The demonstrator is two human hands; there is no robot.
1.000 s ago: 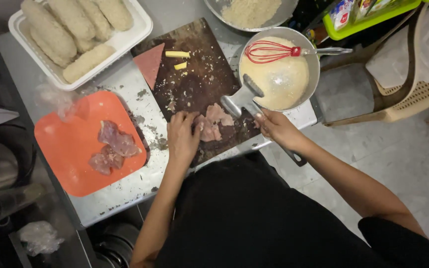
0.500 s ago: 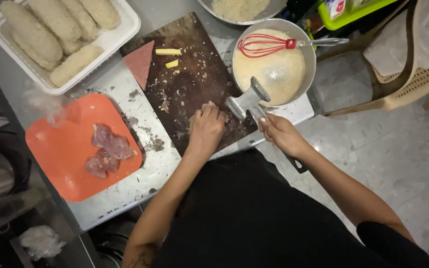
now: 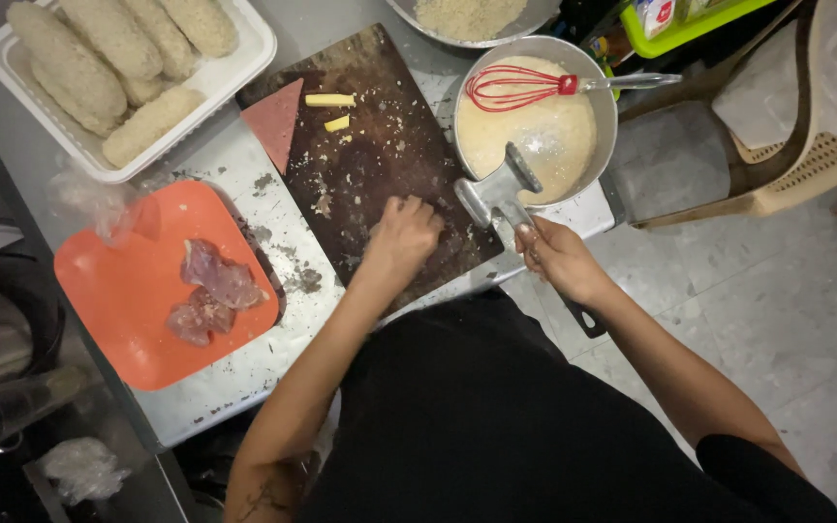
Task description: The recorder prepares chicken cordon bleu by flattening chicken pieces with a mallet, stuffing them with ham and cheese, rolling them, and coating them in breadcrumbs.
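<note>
The right hand [image 3: 556,254] grips a metal meat mallet [image 3: 498,189], raised over the dark wooden cutting board [image 3: 380,145]. The left hand [image 3: 404,232] presses there, fingers curled; what's beneath, I cannot tell. Two raw meat pieces [image 3: 210,291] wait on the orange plate [image 3: 128,300]; breaded rolls [image 3: 108,53] fill the white tray [image 3: 244,58].

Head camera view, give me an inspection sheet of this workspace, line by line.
Surface: metal table, smeared with crumbs and scraps.
Job's things: dark cutting board, crumb-strewn; metal meat mallet raised beside it.
Clutter: orange plate with raw meat pieces; white tray of breaded rolls; bowl of batter with red whisk; pink triangular slice; two yellow sticks; crumb bowl.
Grippers: left hand pressed on the board, what lies under it hidden; right hand grips the mallet handle.
Cables: nothing seen.
Surroundings: tiled floor, beige plastic chair, green tray.
</note>
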